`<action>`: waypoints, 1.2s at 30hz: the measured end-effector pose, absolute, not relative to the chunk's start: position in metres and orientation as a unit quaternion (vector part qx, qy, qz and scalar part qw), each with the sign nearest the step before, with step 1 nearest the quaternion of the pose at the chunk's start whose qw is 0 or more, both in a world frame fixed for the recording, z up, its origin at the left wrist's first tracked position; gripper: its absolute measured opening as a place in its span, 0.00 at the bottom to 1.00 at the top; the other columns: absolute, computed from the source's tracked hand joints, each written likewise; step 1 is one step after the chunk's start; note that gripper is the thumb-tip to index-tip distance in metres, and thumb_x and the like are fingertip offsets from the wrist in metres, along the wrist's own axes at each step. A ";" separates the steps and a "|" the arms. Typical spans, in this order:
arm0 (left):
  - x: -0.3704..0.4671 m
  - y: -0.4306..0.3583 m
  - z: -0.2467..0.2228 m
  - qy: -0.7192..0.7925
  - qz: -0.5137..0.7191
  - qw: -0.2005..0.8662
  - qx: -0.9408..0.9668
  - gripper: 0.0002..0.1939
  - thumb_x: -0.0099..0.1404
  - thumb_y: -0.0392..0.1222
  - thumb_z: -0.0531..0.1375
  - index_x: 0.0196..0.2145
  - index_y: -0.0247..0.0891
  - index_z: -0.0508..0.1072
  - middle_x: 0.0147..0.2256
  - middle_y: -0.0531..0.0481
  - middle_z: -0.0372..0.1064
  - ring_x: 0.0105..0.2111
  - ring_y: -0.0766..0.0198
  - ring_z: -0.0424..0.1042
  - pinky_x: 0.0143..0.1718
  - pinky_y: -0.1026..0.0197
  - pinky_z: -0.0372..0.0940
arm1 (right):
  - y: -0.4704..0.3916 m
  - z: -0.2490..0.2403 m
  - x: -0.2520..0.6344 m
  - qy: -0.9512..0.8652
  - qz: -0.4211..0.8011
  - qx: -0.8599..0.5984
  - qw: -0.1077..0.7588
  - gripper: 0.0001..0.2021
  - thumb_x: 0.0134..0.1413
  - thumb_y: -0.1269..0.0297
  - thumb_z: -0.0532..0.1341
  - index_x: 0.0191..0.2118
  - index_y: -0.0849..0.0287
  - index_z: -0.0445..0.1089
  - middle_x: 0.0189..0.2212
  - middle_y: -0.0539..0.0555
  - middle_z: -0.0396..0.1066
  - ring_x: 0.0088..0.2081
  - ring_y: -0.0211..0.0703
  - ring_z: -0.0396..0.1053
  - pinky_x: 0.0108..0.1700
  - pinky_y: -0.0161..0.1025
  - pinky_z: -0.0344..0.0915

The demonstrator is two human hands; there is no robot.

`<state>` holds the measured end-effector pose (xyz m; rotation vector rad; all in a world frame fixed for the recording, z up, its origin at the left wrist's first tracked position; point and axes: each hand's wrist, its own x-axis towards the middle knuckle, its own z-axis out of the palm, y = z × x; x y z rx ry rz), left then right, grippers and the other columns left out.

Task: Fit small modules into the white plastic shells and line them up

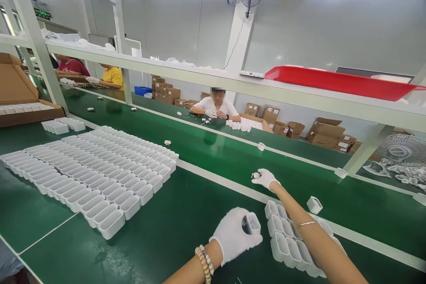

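My left hand (234, 236), in a white glove, is closed around a white cup (253, 223) above the green table near the front. My gloved right hand (265, 179) reaches over the green belt (213, 151) and pinches a small white and dark part (255, 176). Under my right forearm stand rows of white oval cups (280, 245), partly hidden by the arm. One more white cup (314, 204) lies on the belt to the right of that forearm. A large block of open white cups (100, 173) covers the table on the left.
Small parts (167, 143) sit along the belt. Overhead runs a shelf rail (186, 70) bearing a red tray (333, 82), with posts (120, 35) down to the table. Across the belt a person (218, 106) works. An open carton (16, 91) stands far left.
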<state>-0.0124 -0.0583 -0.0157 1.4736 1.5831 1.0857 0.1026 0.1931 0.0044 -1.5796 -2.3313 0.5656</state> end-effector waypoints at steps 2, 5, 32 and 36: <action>-0.014 -0.061 -0.009 0.604 0.432 0.326 0.585 0.15 0.51 0.46 0.65 0.37 0.39 0.74 0.34 0.51 0.72 0.34 0.59 0.71 0.38 0.58 0.68 | 0.187 0.010 0.100 -0.801 0.243 -0.527 0.150 0.14 0.62 0.60 0.60 0.50 0.60 0.68 0.48 0.55 0.70 0.44 0.46 0.71 0.44 0.47 0.71; -0.015 -0.065 -0.002 0.579 0.457 0.285 0.613 0.17 0.53 0.46 0.64 0.41 0.41 0.73 0.36 0.50 0.74 0.36 0.58 0.73 0.42 0.57 0.69 | 0.175 0.023 0.105 -0.793 0.313 -0.488 0.187 0.12 0.62 0.61 0.60 0.48 0.61 0.69 0.45 0.55 0.71 0.42 0.44 0.72 0.43 0.46 0.71; -0.015 -0.083 0.006 0.482 0.415 0.082 0.767 0.26 0.54 0.36 0.61 0.52 0.41 0.66 0.46 0.44 0.70 0.45 0.55 0.72 0.48 0.52 0.69 | -0.036 0.063 0.195 -0.885 0.228 -0.316 0.253 0.14 0.50 0.66 0.64 0.45 0.48 0.72 0.40 0.52 0.73 0.41 0.49 0.74 0.44 0.50 0.74; -0.016 -0.082 0.007 0.479 0.412 0.082 0.771 0.25 0.54 0.35 0.61 0.51 0.42 0.66 0.45 0.44 0.70 0.44 0.56 0.72 0.46 0.54 0.70 | -0.035 0.060 0.196 -0.891 0.224 -0.321 0.231 0.16 0.51 0.68 0.65 0.46 0.44 0.72 0.44 0.50 0.72 0.45 0.49 0.72 0.49 0.47 0.73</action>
